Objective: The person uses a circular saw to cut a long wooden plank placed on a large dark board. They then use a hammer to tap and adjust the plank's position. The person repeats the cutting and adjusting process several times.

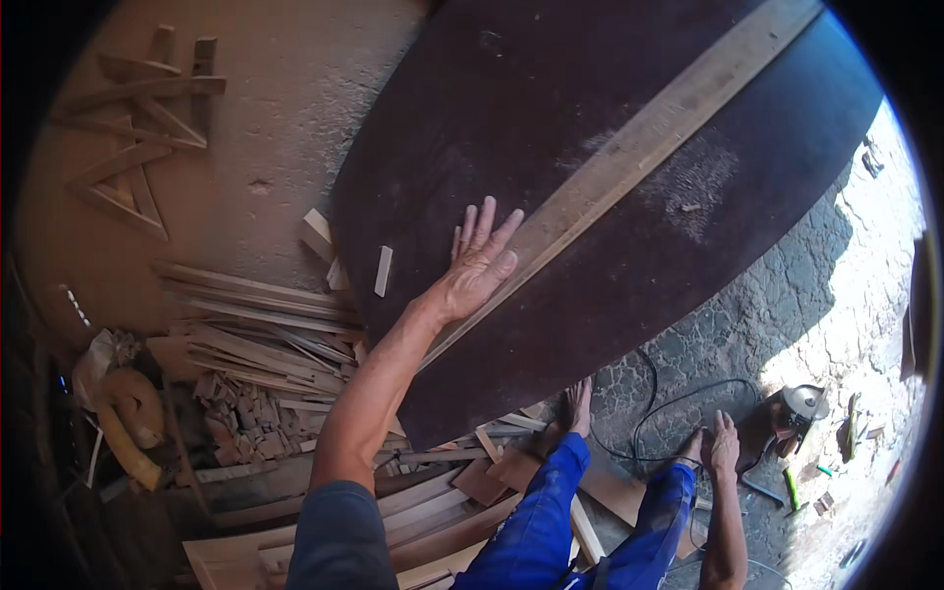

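My left hand (479, 258) lies with spread fingers on the near end of a long wooden plank (629, 162). The plank runs diagonally across a large dark brown board (472, 108), and my palm rests over its left edge. Down at the lower right, my right hand (724, 450) hangs beside my right foot with its fingers stretched out and nothing visible in them. The closest tool to it is a corded angle grinder (795, 413) with a shiny round disc, lying on the ground. A small pale wood offcut (383, 271) sits on the board left of my left hand.
Wood strips (261, 295) and offcuts (251, 413) are heaped at the left, with more planks around my legs. A black cable (678, 388) loops over the cracked floor (718, 305). Small wooden frames (138, 123) lean at the far left, above a yellow curved object (133, 428).
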{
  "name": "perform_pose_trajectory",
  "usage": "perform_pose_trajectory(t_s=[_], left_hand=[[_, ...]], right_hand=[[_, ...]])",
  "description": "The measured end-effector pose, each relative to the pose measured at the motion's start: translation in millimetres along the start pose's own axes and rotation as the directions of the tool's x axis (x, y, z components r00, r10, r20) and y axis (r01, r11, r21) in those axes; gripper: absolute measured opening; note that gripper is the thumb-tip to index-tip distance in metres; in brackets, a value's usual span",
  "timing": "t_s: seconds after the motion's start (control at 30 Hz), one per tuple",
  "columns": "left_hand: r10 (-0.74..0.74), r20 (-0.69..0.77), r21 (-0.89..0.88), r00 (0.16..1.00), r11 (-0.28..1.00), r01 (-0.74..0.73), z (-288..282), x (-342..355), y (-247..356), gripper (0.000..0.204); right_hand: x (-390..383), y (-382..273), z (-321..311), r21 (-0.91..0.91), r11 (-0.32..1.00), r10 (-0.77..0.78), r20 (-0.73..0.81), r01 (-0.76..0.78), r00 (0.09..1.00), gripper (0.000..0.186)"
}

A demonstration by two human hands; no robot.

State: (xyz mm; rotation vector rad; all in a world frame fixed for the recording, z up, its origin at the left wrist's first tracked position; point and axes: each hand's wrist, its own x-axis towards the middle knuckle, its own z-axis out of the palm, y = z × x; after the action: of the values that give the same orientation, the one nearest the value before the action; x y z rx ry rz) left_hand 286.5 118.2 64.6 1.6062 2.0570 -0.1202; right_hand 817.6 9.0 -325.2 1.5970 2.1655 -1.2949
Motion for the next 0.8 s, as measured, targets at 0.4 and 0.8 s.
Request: perform_pose_trajectory(t_s=[0.4, 0.8], left_hand=[[-0.162, -0.547, -0.578, 0.822, 0.783, -0.23, -37, -194, -140, 0.051], [-0.673, -0.166, -0.835, 0.721, 0.485, 0.261, 103, -279, -227, 0.045]], right_hand=[[-106, -401, -216, -0.071, 0.858, -0.499, -0.35, 0.509, 0.793, 0.04], [1, -503, -122, -0.179, 0.918, -0.378, -0.66, 0.353, 0.649, 0.045]])
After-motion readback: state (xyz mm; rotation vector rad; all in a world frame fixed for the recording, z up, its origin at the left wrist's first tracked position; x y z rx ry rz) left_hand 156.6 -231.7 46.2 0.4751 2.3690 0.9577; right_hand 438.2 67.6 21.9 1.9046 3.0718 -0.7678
